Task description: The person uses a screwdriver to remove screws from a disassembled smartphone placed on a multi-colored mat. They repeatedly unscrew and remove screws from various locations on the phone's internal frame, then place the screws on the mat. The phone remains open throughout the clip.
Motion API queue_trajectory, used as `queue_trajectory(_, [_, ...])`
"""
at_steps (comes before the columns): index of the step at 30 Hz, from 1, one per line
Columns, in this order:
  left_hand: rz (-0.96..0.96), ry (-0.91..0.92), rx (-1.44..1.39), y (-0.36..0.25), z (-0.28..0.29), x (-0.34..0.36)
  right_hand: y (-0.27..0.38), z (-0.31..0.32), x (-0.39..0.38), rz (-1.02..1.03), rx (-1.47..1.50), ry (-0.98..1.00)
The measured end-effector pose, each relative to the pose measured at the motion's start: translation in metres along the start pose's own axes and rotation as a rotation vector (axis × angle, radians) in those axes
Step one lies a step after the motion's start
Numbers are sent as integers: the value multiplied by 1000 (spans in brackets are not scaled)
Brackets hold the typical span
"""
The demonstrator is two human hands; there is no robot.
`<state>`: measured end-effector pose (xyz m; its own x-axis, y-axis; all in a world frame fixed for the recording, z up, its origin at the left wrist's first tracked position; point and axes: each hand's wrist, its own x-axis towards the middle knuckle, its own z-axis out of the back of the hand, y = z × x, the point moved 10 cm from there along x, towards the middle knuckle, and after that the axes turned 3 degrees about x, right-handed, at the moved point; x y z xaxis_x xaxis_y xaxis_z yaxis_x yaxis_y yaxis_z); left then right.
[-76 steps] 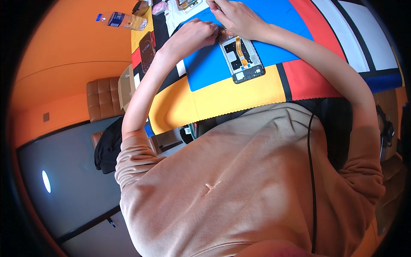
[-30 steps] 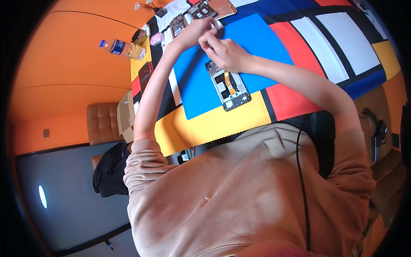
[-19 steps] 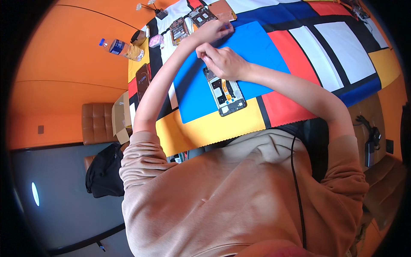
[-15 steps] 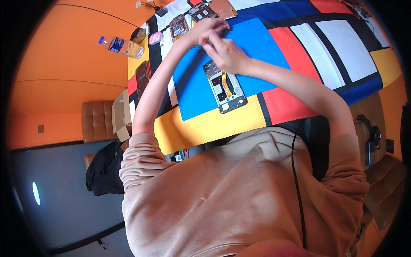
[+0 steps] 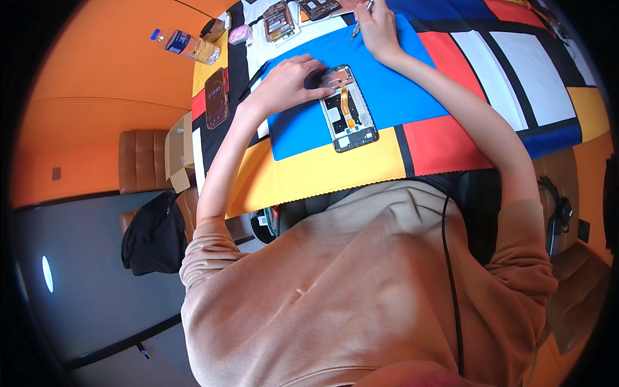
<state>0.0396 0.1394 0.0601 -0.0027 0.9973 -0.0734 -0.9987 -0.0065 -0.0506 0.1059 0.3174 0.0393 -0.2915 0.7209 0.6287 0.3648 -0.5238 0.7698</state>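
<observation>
An opened phone (image 5: 356,119) lies on the blue mat (image 5: 296,138), its inside facing up with an orange ribbon cable (image 5: 349,108) running along it. My left hand (image 5: 290,84) is at its upper left side, the thumb touching that edge and the fingers held apart from the thumb. Beyond the phone, at the mat's far edge, my right hand (image 5: 379,35) holds a slim screwdriver (image 5: 357,29), its thin tip pointing down toward the mat. The upper end of the tool is partly hidden by the fingers.
Disassembled phone parts (image 5: 280,22) lie behind the mat. To the left are a dark phone (image 5: 217,100) with a lit screen, a water bottle (image 5: 187,45), a pink item (image 5: 240,34) and black tweezers (image 5: 253,82). A cardboard box (image 5: 179,148) stands beside the table.
My hands were close together above the phone's far end. They have parted: the left has come down to the phone's side, the right has moved away to the right, the screwdriver now visible in it.
</observation>
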Motion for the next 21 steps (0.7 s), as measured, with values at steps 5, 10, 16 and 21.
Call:
queue_trajectory(5, [-24, -68, 27, -4, 16, 4, -17, 3, 0, 5, -10, -42])
queue_trajectory(10, [-78, -339, 22, 21, 57, 24, -32, 7, 8, -46, 20, -53])
queue_trajectory(16, [-78, -559, 110, 75, 61, 131, -25, 6, 4, -121, 31, -65])
queue_trajectory(21, [80, -481, 182, 96, 35, 175, -12, 10, 4, -145, 25, -57])
